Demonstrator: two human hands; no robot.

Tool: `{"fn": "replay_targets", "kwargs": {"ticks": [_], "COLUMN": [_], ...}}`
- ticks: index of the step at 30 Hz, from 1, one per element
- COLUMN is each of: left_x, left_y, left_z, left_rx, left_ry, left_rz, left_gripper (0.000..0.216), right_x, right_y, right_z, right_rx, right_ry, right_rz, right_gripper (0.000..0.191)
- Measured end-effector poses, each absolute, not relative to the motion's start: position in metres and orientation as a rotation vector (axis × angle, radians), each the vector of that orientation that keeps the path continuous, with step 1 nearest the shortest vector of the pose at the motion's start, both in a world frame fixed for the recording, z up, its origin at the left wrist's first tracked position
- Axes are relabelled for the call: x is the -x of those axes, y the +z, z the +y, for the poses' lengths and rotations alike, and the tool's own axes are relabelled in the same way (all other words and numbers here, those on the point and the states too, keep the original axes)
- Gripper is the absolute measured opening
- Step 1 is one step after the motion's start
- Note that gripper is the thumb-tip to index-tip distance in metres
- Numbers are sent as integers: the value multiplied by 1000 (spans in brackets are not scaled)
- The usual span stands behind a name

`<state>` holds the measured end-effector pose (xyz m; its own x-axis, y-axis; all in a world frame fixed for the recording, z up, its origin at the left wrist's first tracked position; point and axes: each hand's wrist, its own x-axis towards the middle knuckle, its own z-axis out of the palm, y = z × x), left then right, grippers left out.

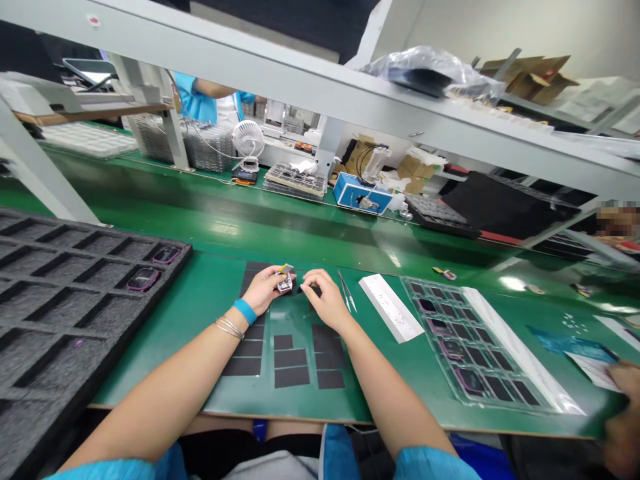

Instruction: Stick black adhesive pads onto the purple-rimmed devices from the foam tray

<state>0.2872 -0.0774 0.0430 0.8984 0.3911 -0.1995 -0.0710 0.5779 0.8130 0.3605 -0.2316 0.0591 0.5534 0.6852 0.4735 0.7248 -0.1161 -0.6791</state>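
My left hand (265, 288) is closed around a small open watch case (285, 284) with a pale rim and a yellow-and-grey flap standing up from it. Just right of it, my right hand (323, 293) has thumb and forefinger bent together in a pinch. Something dark may be at those fingertips, too small to make out. Below both hands, black rectangular pieces (291, 368) lie in rows on clear sheets. Metal tweezers (346, 293) lie beside my right hand, and a white strip-shaped block (390, 307) with tiny specks on it is farther right.
A grey foam tray (107, 303) at left holds purple-rimmed watch parts (144, 279) in two pockets. On the right, a clear plastic tray (475, 393) carries dark screens and watch parts. A co-worker's blurred hand (627, 387) shows at the right edge. A metal shelf beam (280, 73) crosses above.
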Motion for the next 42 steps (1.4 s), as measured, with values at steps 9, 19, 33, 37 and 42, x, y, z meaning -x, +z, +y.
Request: {"fn": "replay_targets", "kwargs": {"ticks": [9, 19, 33, 37, 42], "left_x": [-279, -278, -277, -276, -276], "left_y": [51, 48, 46, 47, 47], "left_z": [-89, -92, -93, -92, -91], "left_rx": [-1161, -1151, -1155, -1138, -1108], "left_ry": [154, 112, 114, 145, 112], "left_rz": [404, 372, 376, 407, 367], "left_gripper": [27, 28, 25, 27, 26], "right_x": [-355, -351, -344, -340, -349], "right_y": [48, 42, 47, 47, 39], "right_z": [-230, -228, -227, -226, -223], "right_rx": [1525, 1628, 1819, 1919, 1795], "right_ry": [382, 275, 128, -101, 108], "right_rz": [-762, -895, -1019, -1059, -759], "right_gripper": [24, 19, 8, 9, 37]}}
